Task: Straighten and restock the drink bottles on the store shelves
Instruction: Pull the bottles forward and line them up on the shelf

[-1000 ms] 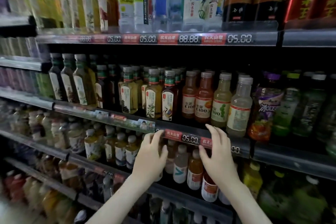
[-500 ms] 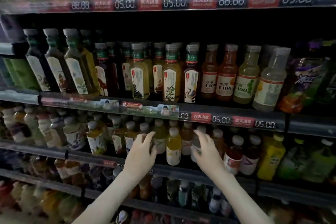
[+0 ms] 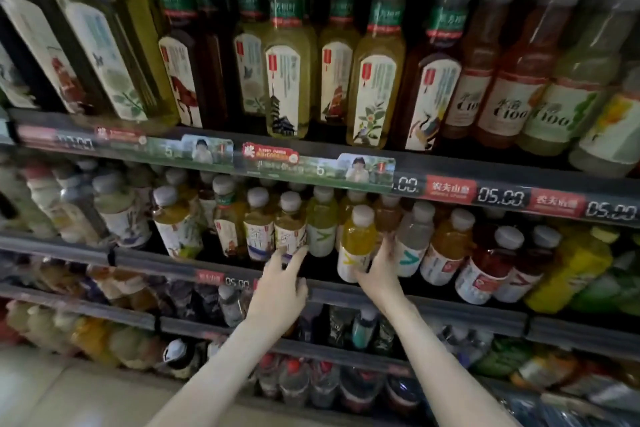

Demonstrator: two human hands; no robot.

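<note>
Small drink bottles stand in rows on the middle shelf (image 3: 450, 303). My right hand (image 3: 377, 270) grips a yellow bottle with a white cap (image 3: 356, 239) near its base, thumb across the front and fingers up its right side. This bottle stands a little forward of its neighbours, beside a clear bottle with a teal mark (image 3: 414, 239). My left hand (image 3: 280, 291) reaches up with straight fingers that touch the lower part of an amber tea bottle (image 3: 290, 225). A pale green bottle (image 3: 322, 225) stands between the two hands.
Tall tea bottles (image 3: 287, 55) fill the shelf above, behind a price rail (image 3: 502, 196). Red and yellow-green drinks (image 3: 568, 263) stand to the right. Lower shelves (image 3: 346, 350) hold more bottles. Pale floor (image 3: 52, 392) shows at the bottom left.
The view has dropped and moved closer to the shelves. Both hands went down from the price rail to the small-bottle shelf, and my right hand took hold of the yellow bottle.
</note>
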